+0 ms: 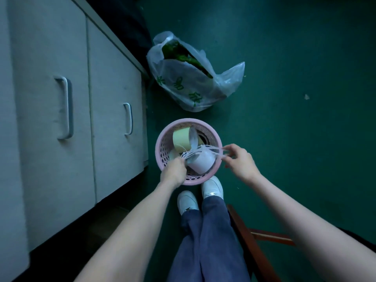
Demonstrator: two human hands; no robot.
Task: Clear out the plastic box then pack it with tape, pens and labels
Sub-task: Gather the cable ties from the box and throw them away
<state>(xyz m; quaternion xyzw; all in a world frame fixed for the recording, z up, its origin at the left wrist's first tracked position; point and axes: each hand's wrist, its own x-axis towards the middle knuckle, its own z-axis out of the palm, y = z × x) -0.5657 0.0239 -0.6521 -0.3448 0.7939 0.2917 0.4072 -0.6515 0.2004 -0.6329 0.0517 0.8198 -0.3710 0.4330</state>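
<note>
Head view, looking down at a dark green floor [284,139]. A round pink perforated basket [162,143] stands on the floor at the centre of the frame, just above the person's two white shoes [212,187]. Inside it, a pale yellow tape roll [181,140] lies tilted toward the upper left of the basket, and a white roll [201,162] lies on its side toward the lower right; a dark object sits behind them, too shadowed to identify. A strip of white netted material [200,152] is stretched across the basket above the white roll. The left hand [173,173], at the basket's lower left rim, has its fingers curled around one end of the strip. The right hand [239,159], just outside the right rim, pinches the other end between thumb and fingertips. Whether the strip is attached to the white roll cannot be told. A translucent plastic bag [193,78] with green printing and leafy greens inside lies on the floor in the upper centre, well apart from the basket. Grey cabinet doors [114,94] with metal handles fill the left of the frame. A reddish wooden chair frame [254,241] shows at lower right, beside blue trouser legs [205,241].
</note>
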